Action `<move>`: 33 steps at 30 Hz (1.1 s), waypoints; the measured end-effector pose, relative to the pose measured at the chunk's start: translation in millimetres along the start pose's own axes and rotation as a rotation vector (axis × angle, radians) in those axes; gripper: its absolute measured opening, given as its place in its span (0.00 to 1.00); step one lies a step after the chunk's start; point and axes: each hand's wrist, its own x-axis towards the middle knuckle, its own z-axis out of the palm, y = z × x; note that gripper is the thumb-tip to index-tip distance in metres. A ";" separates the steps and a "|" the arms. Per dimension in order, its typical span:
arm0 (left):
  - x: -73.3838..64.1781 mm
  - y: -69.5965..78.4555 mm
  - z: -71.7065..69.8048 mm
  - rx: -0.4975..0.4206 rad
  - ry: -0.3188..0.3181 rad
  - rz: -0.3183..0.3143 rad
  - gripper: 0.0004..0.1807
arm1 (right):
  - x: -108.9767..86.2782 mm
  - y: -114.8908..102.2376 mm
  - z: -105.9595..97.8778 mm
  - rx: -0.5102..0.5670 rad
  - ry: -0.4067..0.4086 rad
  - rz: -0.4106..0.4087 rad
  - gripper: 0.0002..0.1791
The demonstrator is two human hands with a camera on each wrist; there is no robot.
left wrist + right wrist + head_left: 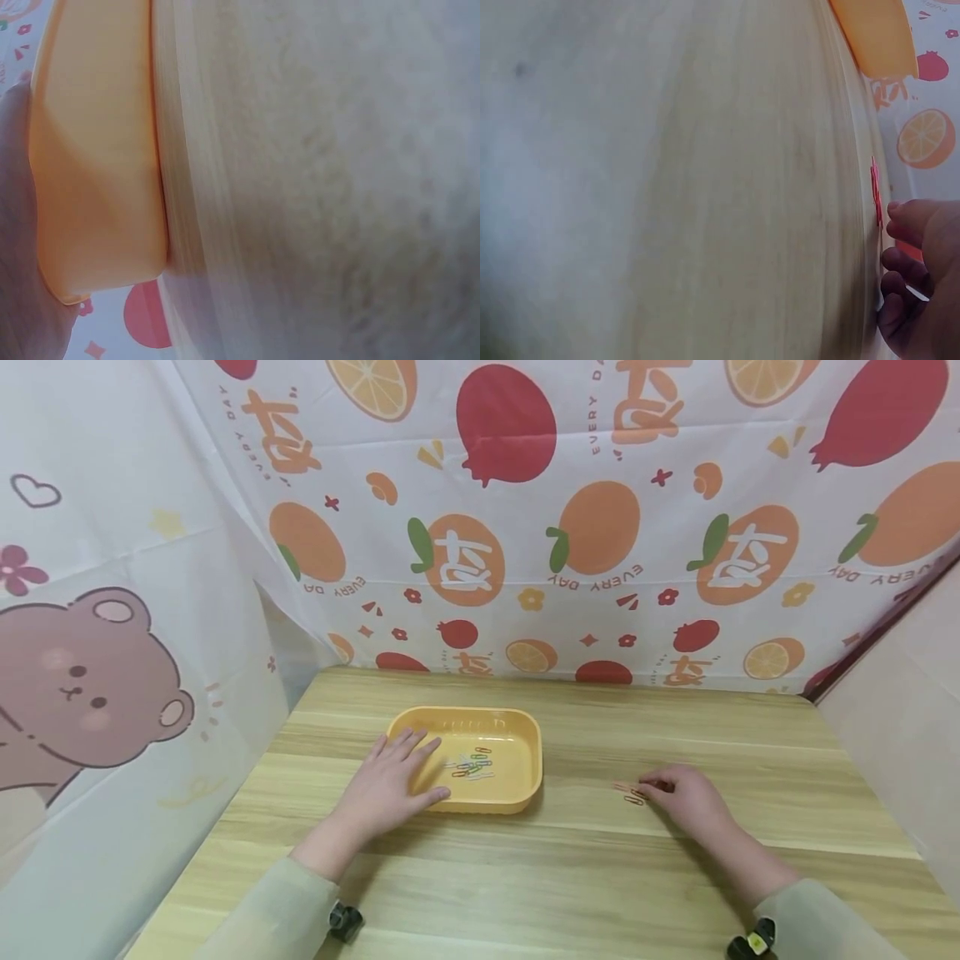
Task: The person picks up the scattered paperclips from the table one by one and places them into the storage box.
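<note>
A yellow plastic tray (527, 789) holds several coloured and white paper clips (474, 766). Over its left side my left hand (386, 783) lies with fingers spread, the thumb reaching across the near edge. The left wrist view shows the tray's outer wall (101, 165) beside part of that hand. Right of the tray, a few reddish paper clips (634, 799) lie on the table. My right hand (686, 797) is down at them, thumb and index fingertips close together. In the right wrist view, the red clips (876, 193) are right by the fingertips; whether one is pinched is unclear.
The wood-grain table (525, 885) carries the tray and the clips. A fruit-print cloth (532, 552) hangs behind it, and a bear-print cloth (97, 677) stands at the left. A pale panel (900, 710) borders the right side.
</note>
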 end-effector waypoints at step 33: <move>1.2 -1.2 0.4 0.011 -0.010 0.001 0.49 | 1.6 2.8 -3.2 -0.030 -0.027 -0.034 0.07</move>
